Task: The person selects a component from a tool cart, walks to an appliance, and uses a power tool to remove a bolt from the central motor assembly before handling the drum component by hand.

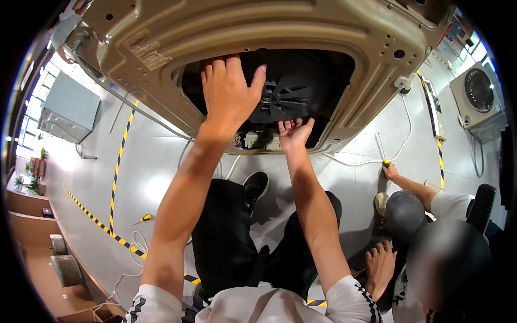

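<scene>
In front of me is the beige metal back of a washing machine [258, 32] with a large opening. Inside sits a black ribbed drum pulley [288, 99]. My left hand [230, 91] reaches to the opening's upper left rim, fingers stretched and thumb spread; whether the fingertips are hooked behind the rim cannot be told. My right hand [294, 133] is palm up below the pulley, fingers apart and slightly bent, seemingly touching its lower edge. Neither hand shows a held thing. Below the pulley, between my hands, a pale part [257, 140] shows inside the machine.
A co-worker crouches at the right, one hand [391, 172] on a yellow-handled screwdriver [385, 162]. Another screwdriver [145, 217] lies on the floor at left. White cables [371, 161], striped floor tape [119, 177] and a grey appliance [69, 107] surround me. A front-loading machine [478, 91] stands far right.
</scene>
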Available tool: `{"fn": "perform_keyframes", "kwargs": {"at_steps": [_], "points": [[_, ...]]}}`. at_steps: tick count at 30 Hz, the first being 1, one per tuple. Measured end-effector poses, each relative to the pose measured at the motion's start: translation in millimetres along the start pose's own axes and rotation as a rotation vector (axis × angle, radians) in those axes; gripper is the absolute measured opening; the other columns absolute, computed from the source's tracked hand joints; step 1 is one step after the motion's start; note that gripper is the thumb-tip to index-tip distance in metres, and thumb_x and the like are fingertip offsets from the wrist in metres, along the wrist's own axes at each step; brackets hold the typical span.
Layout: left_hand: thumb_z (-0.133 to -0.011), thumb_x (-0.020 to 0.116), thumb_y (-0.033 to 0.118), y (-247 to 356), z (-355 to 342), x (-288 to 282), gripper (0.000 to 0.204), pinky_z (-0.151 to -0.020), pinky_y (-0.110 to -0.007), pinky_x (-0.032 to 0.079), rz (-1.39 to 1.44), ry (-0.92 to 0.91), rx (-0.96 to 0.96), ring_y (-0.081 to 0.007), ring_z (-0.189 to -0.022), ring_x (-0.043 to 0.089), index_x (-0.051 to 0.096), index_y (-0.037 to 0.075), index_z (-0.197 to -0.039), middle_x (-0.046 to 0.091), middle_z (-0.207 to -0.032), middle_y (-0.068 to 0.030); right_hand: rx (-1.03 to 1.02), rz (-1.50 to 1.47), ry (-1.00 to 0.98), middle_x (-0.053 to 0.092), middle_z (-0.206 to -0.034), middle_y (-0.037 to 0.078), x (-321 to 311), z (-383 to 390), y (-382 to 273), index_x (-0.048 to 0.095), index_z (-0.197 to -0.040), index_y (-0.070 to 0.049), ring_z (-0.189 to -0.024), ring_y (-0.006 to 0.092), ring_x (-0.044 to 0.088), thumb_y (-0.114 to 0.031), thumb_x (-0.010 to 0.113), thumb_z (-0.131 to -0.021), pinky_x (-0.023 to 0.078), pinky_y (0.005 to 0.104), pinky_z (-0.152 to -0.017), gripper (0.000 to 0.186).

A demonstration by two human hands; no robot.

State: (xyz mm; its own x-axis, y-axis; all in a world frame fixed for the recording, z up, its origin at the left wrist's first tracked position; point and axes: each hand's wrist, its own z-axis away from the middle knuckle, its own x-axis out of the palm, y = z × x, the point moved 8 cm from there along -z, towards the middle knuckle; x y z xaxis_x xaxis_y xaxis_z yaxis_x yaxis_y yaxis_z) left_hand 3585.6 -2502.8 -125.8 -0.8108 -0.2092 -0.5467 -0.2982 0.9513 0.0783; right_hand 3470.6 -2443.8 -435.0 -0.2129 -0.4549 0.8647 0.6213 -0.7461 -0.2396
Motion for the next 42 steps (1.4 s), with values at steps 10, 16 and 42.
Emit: {"fn": "perform_keyframes", "kwargs": {"at_steps": [10,16,42], "points": [[-0.068,0.069,0.029,3.5,-2.9,-3.0,0.051,-0.079,-0.045,0.036,0.009,0.081,-0.045,-0.0374,-0.085,0.047,0.050,-0.001,-0.105,0.049,-0.092,-0.0202,0.008,0.073,0.022,0.051,-0.109,0.004,6.0,7.2,-5.4,0.048,-0.106,-0.010,-0.106,0.0206,0.049,-0.050,0.036,-0.086,0.034,0.0367,-0.096,0.046],[-0.068,0.071,0.028,-4.0,2.8,1.8,0.055,-0.080,-0.044,0.036,0.039,0.063,-0.047,-0.0386,-0.089,0.046,0.048,-0.003,-0.108,0.049,-0.096,-0.0215,-0.225,0.179,0.197,0.056,-0.090,-0.001,-7.3,4.0,-36.8,0.052,-0.098,-0.014,-0.073,0.0138,0.051,-0.036,0.039,-0.088,0.043,0.0302,-0.076,0.028],[-0.077,0.062,0.031,-65.7,52.2,13.1,0.076,-0.097,-0.047,0.026,0.303,0.043,-0.609,-0.0488,-0.110,0.033,0.024,-0.015,-0.123,0.033,-0.117,-0.0347,-0.285,0.238,0.202,0.060,-0.095,0.006,16.7,21.5,-33.7,0.055,-0.101,-0.006,-0.082,0.0201,0.058,-0.026,0.035,-0.088,0.049,0.0329,-0.076,0.031]]}}
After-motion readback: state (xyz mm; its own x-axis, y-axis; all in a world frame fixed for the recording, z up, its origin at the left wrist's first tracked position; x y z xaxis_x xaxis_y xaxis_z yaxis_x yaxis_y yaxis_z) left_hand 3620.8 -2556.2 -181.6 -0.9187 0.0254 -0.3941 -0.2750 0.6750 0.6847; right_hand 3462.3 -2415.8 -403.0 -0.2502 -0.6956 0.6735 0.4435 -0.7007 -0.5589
